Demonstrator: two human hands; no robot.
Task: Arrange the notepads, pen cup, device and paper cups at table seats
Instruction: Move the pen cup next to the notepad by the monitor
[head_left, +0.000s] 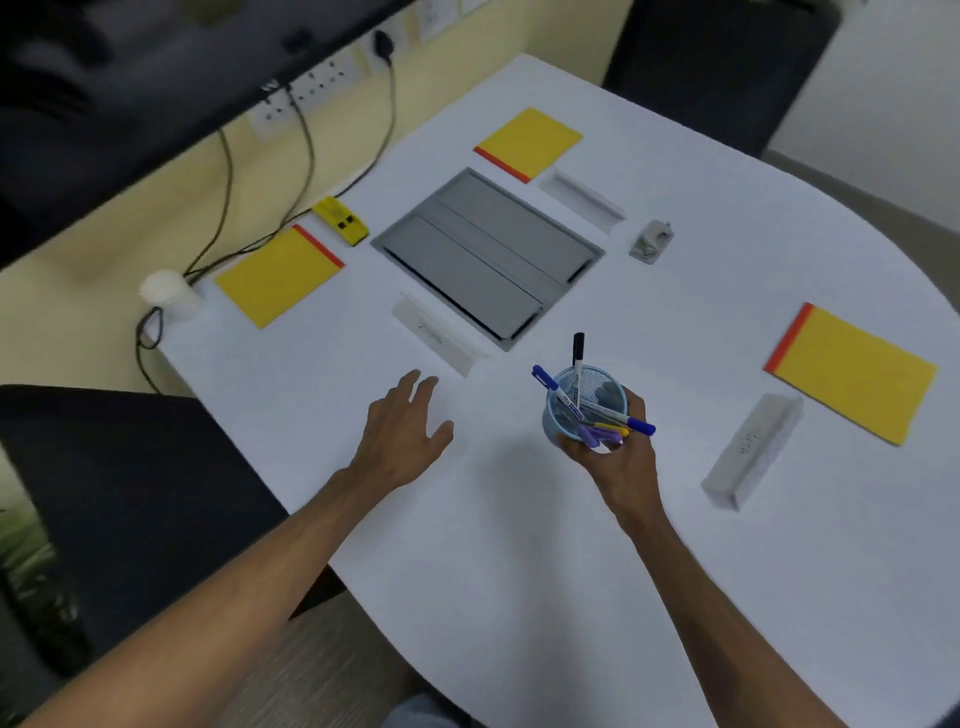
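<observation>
My right hand (621, 457) grips a light blue mesh pen cup (561, 421) holding several pens, near the middle of the white table (519, 545). My left hand (402, 441) hovers flat over the table to the left of it, fingers spread, holding nothing. Three yellow notepads with orange edges lie on the table: one at the left (278, 275), one at the far side (530, 140), one at the right (852, 371). A yellow device (340, 221) lies beside the left notepad. A stack of white paper cups (169, 293) stands at the table's left corner.
A grey cable hatch (488, 257) sits in the table's middle. White name tents stand near the left (439, 338), far (582, 200) and right (753, 449) seats. A small grey object (652, 241) lies right of the hatch. Dark chairs (119, 499) stand around; cables (223, 208) hang by the wall.
</observation>
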